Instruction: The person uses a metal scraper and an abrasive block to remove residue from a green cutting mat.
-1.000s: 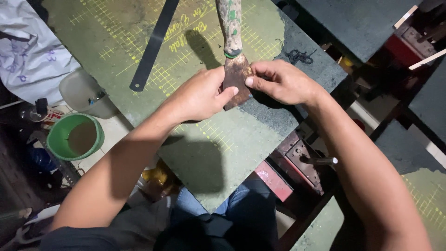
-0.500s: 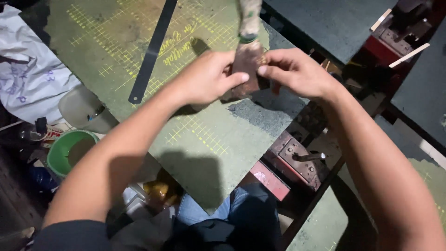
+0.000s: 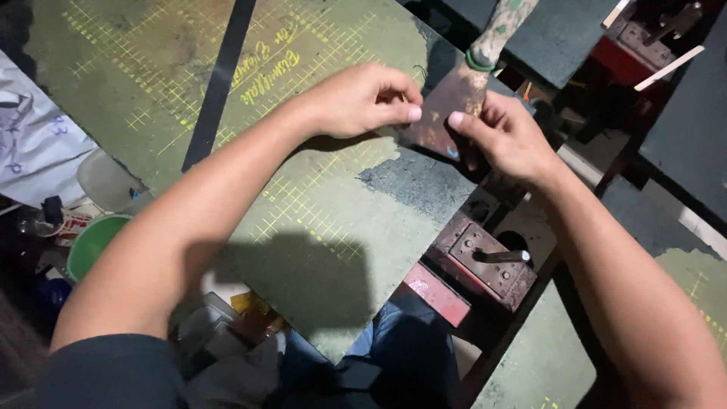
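Head view, looking down: both hands work at the far edge of a worn green cutting mat [image 3: 318, 227] covering the worktop. Left hand [image 3: 363, 98] is closed in a pinch, thumb against forefinger, at the near edge of a small brown leather piece [image 3: 447, 102]. Right hand [image 3: 507, 136] grips the same piece from the other side, thumb on top. A paint-flecked tool handle [image 3: 500, 30] rises behind the piece. A long dark metal ruler [image 3: 219, 83] lies apart on the mat. Judgement: an even pinch from both sides, with the piece kept flat over the mat, is advisable
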